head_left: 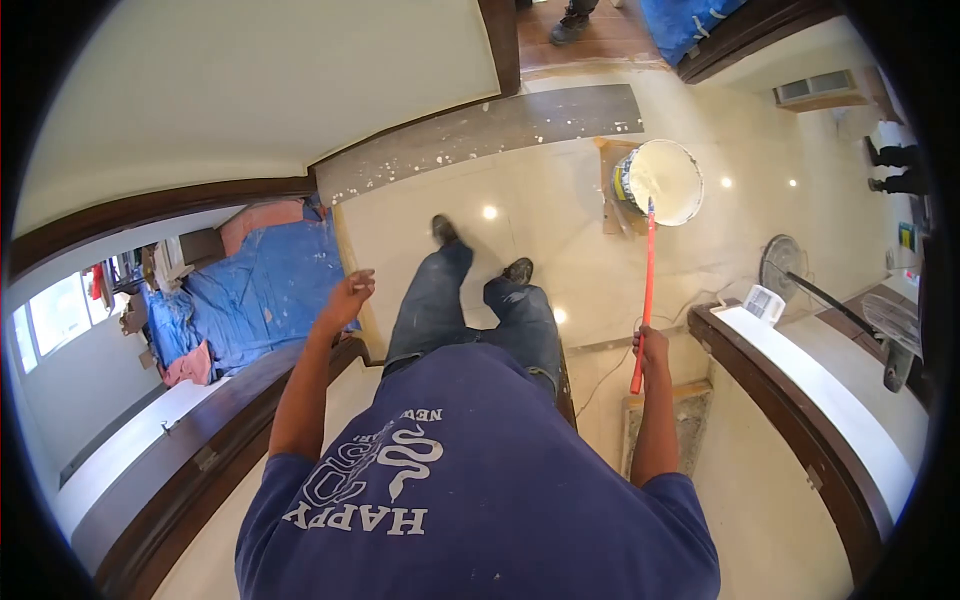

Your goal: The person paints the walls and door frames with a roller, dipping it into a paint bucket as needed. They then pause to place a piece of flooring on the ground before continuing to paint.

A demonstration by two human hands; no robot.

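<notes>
Straight ahead of right hand [650,345], grip clamped on long red pole [646,290], sits round white paint bucket [668,180]; pole's axis runs into it. Left hand [345,298] curled, hold unclear.

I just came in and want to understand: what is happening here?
A person in a blue T-shirt stands over a glossy floor. The right hand grips a red pole whose far end reaches into a bucket of white paint ahead. The left hand is raised beside a dark wooden frame; whether it holds something small is unclear.
</notes>
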